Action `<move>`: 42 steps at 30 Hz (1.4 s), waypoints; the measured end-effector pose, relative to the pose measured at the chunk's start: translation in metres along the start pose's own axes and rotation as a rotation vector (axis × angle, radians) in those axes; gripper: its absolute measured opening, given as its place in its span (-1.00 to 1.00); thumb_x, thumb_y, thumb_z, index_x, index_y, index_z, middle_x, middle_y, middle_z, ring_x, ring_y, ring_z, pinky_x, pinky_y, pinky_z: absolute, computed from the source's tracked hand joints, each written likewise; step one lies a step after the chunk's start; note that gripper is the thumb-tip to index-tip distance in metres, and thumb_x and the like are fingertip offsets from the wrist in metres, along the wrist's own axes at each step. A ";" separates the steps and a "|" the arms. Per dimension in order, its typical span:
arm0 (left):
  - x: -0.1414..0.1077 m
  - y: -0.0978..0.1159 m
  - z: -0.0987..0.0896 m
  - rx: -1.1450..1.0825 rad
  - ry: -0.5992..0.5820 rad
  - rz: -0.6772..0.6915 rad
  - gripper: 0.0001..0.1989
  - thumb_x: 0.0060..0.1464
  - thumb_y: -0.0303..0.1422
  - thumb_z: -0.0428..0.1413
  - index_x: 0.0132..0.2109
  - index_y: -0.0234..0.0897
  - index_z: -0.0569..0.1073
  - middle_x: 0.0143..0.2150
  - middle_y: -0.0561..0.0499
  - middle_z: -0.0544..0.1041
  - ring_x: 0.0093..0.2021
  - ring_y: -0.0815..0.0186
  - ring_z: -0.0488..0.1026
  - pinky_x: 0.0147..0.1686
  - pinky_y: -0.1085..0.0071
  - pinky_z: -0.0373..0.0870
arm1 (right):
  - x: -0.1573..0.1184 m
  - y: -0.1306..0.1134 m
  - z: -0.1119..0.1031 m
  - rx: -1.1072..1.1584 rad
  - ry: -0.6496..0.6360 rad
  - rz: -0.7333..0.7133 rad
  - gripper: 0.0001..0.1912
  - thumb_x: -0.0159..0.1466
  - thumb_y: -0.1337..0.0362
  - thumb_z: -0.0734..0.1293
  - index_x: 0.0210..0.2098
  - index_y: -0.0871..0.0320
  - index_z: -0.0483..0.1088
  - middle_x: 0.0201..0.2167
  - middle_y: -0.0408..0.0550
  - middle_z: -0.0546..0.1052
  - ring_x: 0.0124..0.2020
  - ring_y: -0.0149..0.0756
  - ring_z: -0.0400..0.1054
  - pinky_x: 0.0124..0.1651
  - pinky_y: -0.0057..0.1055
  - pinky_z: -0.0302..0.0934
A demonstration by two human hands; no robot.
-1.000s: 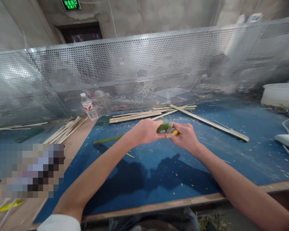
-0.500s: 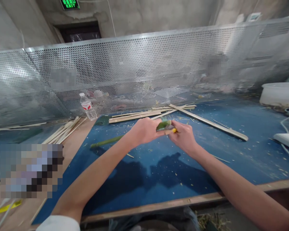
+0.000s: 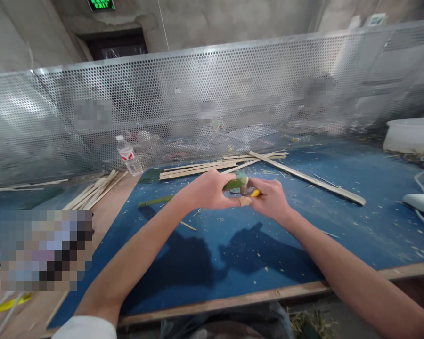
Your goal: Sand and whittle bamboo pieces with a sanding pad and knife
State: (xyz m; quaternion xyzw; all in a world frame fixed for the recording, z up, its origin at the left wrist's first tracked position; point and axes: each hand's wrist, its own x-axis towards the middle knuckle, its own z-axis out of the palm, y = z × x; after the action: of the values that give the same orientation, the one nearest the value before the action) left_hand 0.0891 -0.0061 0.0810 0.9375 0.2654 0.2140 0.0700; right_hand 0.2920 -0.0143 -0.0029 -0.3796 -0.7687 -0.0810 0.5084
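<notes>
My left hand (image 3: pixel 212 188) is closed around a green bamboo strip (image 3: pixel 235 182) above the blue work surface. The strip's long end passes behind my left forearm and comes out on its left. A tan covering wraps the tip of my left thumb. Close beside it, my right hand (image 3: pixel 270 200) is closed on a small yellow-handled knife (image 3: pixel 255 193), mostly hidden by the fingers. Its greyish blade is near the bamboo's right end; whether it touches, I cannot tell.
Pale bamboo strips (image 3: pixel 198 170) lie at the back of the blue mat (image 3: pixel 286 278), one long strip (image 3: pixel 314 181) slanting right. A water bottle (image 3: pixel 129 157) stands at left near more strips (image 3: pixel 92 190). Behind rises a perforated metal screen (image 3: pixel 183 94). A white tub (image 3: pixel 411 136) sits far right.
Both hands stay close together; the left has shifted slightly left with the bamboo strip. The left thumb now sits lower, with a wider gap below the strip.
</notes>
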 end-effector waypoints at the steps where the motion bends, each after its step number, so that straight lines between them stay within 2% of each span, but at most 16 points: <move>1: 0.000 0.000 0.001 0.001 -0.022 -0.012 -0.56 0.09 0.01 0.16 -0.46 -0.24 0.27 -0.59 0.19 0.18 -0.54 0.47 0.06 -0.52 0.43 0.00 | 0.000 0.001 -0.001 0.000 -0.003 -0.022 -0.90 0.09 0.33 0.25 -0.55 0.09 0.26 -0.64 -0.22 0.37 -0.62 -0.46 0.15 -0.49 -0.48 -0.01; 6: 0.001 -0.001 0.005 -0.028 -0.109 -0.016 -0.50 0.18 0.04 0.07 -0.50 -0.26 0.25 -0.60 0.17 0.18 -0.55 0.46 0.07 -0.51 0.41 -0.01 | 0.002 0.000 -0.003 -0.053 0.002 -0.089 -0.84 0.10 0.31 0.23 -0.59 0.09 0.20 -0.66 -0.21 0.33 -0.65 -0.47 0.06 -0.51 -0.43 -0.09; 15: 0.003 -0.002 0.006 -0.006 -0.135 -0.002 -0.44 0.20 0.09 0.04 -0.55 -0.27 0.25 -0.60 0.14 0.18 -0.54 0.44 0.08 -0.51 0.40 -0.02 | 0.003 0.001 -0.009 -0.278 0.029 -0.194 -0.82 0.15 0.28 0.23 -0.56 0.08 0.19 -0.65 -0.18 0.34 -0.65 -0.43 0.07 -0.49 -0.40 -0.11; 19: 0.003 -0.006 0.010 0.086 -0.083 0.000 -0.41 0.21 0.10 0.02 -0.57 -0.27 0.25 -0.63 0.13 0.19 -0.56 0.44 0.09 -0.49 0.38 -0.03 | 0.003 -0.001 -0.007 -0.291 0.070 -0.210 -0.90 0.07 0.36 0.20 -0.55 0.09 0.19 -0.65 -0.20 0.34 -0.65 -0.44 0.05 -0.50 -0.41 -0.13; 25: 0.005 -0.010 0.015 0.155 0.023 0.023 -0.39 0.22 0.15 -0.04 -0.56 -0.25 0.27 -0.61 0.07 0.28 -0.55 0.40 0.12 -0.49 0.37 -0.03 | -0.001 -0.001 -0.001 -0.251 0.073 -0.078 -0.92 0.06 0.35 0.20 -0.54 0.08 0.19 -0.65 -0.21 0.32 -0.65 -0.44 0.06 -0.51 -0.41 -0.15; 32: 0.006 -0.008 0.017 0.197 0.092 -0.016 -0.35 0.29 0.11 -0.12 -0.60 -0.26 0.22 -0.64 0.07 0.23 -0.57 0.41 0.07 -0.49 0.35 -0.05 | 0.002 -0.010 0.002 0.012 0.074 0.200 -0.83 0.11 0.31 0.24 -0.55 0.05 0.13 -0.71 -0.29 0.16 -0.65 -0.45 0.01 -0.54 -0.49 -0.04; 34: 0.006 -0.005 0.016 0.177 0.073 -0.028 -0.36 0.28 0.10 -0.10 -0.61 -0.26 0.20 -0.64 0.09 0.22 -0.57 0.42 0.06 -0.49 0.35 -0.05 | 0.004 -0.011 0.001 0.032 0.088 0.218 -0.79 0.13 0.28 0.25 -0.56 0.06 0.12 -0.72 -0.30 0.15 -0.65 -0.46 0.02 -0.55 -0.50 -0.04; 38: 0.005 -0.002 0.013 0.139 0.019 -0.060 -0.38 0.18 0.16 -0.01 -0.58 -0.26 0.18 -0.64 0.12 0.21 -0.57 0.44 0.08 -0.49 0.37 -0.04 | 0.005 -0.006 -0.002 0.025 0.051 0.091 -0.77 0.11 0.26 0.27 -0.59 0.07 0.12 -0.72 -0.29 0.20 -0.65 -0.47 0.05 -0.54 -0.50 -0.06; 42: 0.004 -0.005 0.014 0.129 0.027 -0.048 -0.38 0.12 0.21 0.04 -0.54 -0.25 0.20 -0.61 0.12 0.23 -0.55 0.43 0.09 -0.49 0.38 -0.05 | 0.002 0.001 -0.004 -0.021 -0.011 -0.039 -0.88 0.10 0.31 0.24 -0.57 0.10 0.27 -0.67 -0.23 0.33 -0.64 -0.48 0.09 -0.52 -0.48 -0.04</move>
State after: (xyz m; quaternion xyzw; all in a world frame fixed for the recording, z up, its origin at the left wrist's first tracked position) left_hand 0.0962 -0.0002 0.0690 0.9305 0.3019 0.2072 0.0111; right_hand 0.2948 -0.0147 0.0001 -0.3702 -0.7777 -0.0968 0.4987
